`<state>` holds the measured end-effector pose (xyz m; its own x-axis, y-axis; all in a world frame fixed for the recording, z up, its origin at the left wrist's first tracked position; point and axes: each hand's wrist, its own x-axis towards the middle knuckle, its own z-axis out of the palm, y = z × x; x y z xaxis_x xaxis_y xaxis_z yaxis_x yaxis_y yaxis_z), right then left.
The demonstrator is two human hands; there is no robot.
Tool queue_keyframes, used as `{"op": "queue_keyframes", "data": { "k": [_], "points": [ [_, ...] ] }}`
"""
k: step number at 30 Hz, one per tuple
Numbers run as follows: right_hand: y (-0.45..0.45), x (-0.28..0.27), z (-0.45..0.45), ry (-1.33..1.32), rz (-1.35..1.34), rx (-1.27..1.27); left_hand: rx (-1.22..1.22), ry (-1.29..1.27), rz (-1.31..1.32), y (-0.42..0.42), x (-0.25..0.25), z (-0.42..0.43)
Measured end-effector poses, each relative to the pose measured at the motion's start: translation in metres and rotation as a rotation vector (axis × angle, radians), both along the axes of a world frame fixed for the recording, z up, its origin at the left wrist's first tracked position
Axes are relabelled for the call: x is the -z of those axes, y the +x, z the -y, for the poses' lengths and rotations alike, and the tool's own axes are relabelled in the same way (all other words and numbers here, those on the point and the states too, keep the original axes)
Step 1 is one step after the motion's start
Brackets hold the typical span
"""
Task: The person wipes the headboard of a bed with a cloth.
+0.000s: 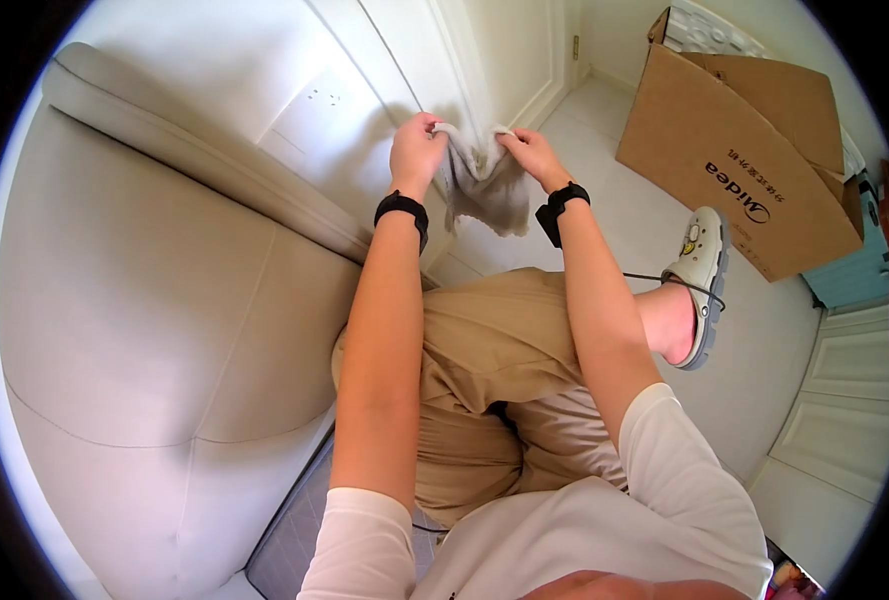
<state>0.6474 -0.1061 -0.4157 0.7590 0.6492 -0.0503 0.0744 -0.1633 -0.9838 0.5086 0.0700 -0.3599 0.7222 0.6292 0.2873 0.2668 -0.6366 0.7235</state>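
Note:
A greyish, crumpled cloth (494, 192) hangs between my two hands near the white door frame, sagging in the middle. My left hand (418, 152) is closed on its upper left corner, fingers pinched together. On the other side, my right hand (533, 155) pinches the upper right corner. Black bands circle both wrists. Below the cloth are my knees in tan trousers (504, 330).
A padded beige headboard (164, 330) fills the left side, with a wall socket (324, 96) beyond it. An open Midea cardboard box (724, 150) stands on the floor at upper right. White cabinets (844, 400) line the right. A dark cord runs by my clog (702, 290).

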Motion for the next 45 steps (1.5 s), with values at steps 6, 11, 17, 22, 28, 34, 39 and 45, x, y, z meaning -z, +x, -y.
{"op": "queue_keyframes", "data": {
  "k": [6,11,17,22,28,34,39,45],
  "points": [
    [-0.003,-0.012,-0.001,0.089,0.018,0.009,-0.042,0.022,-0.033,-0.002,-0.004,0.004],
    [-0.005,-0.012,-0.004,0.219,-0.028,0.006,0.032,0.019,-0.043,-0.001,0.002,0.002],
    [-0.012,-0.029,-0.001,0.3,-0.128,0.017,0.198,-0.459,0.167,-0.003,-0.019,0.016],
    [-0.002,-0.027,-0.005,0.465,-0.431,0.077,0.388,-1.012,0.358,-0.014,-0.061,0.037],
    [-0.009,-0.066,0.016,0.938,-0.755,-0.035,0.337,-1.025,0.306,-0.004,-0.034,0.02],
    [-0.008,-0.06,0.014,1.048,-0.845,-0.25,0.365,-0.935,0.246,-0.001,-0.036,0.028],
    [-0.017,-0.07,0.013,0.741,-0.711,-0.407,0.272,-0.902,0.192,0.002,-0.038,0.035],
    [-0.022,-0.065,0.006,0.537,-0.481,-0.345,0.313,-0.738,0.088,0.0,-0.04,0.042]
  ]
}}
